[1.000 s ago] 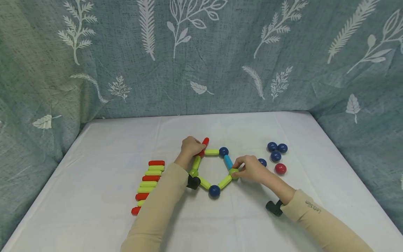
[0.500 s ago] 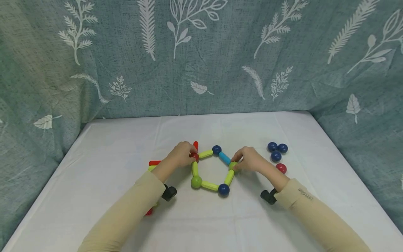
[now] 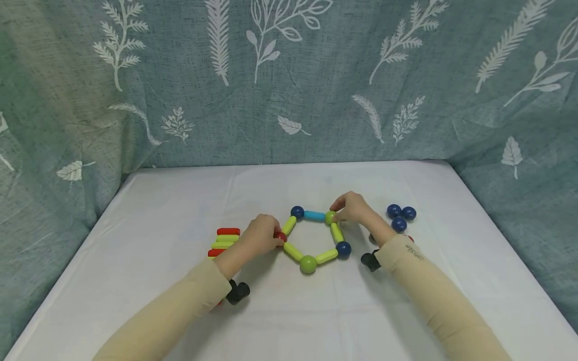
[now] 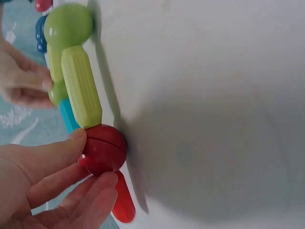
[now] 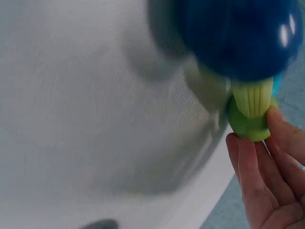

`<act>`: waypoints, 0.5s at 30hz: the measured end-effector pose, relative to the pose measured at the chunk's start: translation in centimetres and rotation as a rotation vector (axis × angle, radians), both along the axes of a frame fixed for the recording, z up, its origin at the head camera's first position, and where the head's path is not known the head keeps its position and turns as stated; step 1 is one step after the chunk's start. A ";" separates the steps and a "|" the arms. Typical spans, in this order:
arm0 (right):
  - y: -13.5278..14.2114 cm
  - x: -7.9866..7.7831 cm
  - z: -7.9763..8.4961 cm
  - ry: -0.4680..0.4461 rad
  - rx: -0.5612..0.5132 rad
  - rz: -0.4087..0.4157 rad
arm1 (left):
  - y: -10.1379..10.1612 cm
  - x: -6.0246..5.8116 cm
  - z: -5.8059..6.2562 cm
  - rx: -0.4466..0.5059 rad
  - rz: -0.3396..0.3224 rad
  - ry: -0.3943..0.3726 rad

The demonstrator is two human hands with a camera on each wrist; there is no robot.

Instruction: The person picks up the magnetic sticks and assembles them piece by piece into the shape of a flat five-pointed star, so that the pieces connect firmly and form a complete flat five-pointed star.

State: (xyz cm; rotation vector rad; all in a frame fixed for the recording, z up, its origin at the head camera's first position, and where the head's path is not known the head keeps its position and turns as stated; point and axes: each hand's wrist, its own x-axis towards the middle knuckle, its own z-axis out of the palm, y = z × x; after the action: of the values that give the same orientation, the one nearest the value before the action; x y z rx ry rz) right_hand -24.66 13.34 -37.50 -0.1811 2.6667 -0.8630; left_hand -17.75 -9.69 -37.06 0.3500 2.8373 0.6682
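Note:
A ring of balls joined by short rods lies on the white table, with yellow-green rods [image 3: 293, 251] and one light blue rod [image 3: 314, 216]. My left hand [image 3: 261, 234] pinches the ring's red ball [image 4: 106, 149] between thumb and fingers. From that ball a red rod [image 4: 124, 198] sticks out, hidden behind the hand in the head view. Across the ring, my right hand [image 3: 355, 207] pinches a green ball [image 5: 249, 121] with thumb and fingertips. A dark blue ball [image 3: 343, 249], another dark blue ball [image 3: 297, 212] and a nearer green ball [image 3: 308, 264] form the other corners.
Left of the ring lies a row of red and yellow-green rods [image 3: 228, 238], partly covered by the left forearm. Several dark blue balls [image 3: 399, 224] sit to the right. A red ball [image 3: 409, 238] is mostly hidden behind the right sleeve. A patterned curtain [image 3: 253, 115] hangs behind the table.
The ring has turned counterclockwise as seen from above. My left hand has come left and nearer with the red ball, while my right hand has moved away toward the back with the green ball.

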 end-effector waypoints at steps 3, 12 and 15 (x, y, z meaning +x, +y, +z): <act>-0.3 -0.2 -0.1 0.006 -0.010 -0.007 | 0.4 0.5 -0.1 0.007 0.012 0.005; -0.4 0.6 -0.2 0.015 -0.049 -0.047 | 1.0 1.0 -0.3 -0.011 0.026 0.039; 0.3 1.6 -0.5 0.041 -0.068 -0.046 | 0.9 1.1 -0.4 -0.010 0.026 0.042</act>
State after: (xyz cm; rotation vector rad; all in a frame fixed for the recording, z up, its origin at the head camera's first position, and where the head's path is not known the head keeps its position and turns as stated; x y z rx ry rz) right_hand -23.03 13.66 -37.99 -0.1560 2.6909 -0.9757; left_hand -16.69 -8.75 -37.44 0.3293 2.8886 0.6585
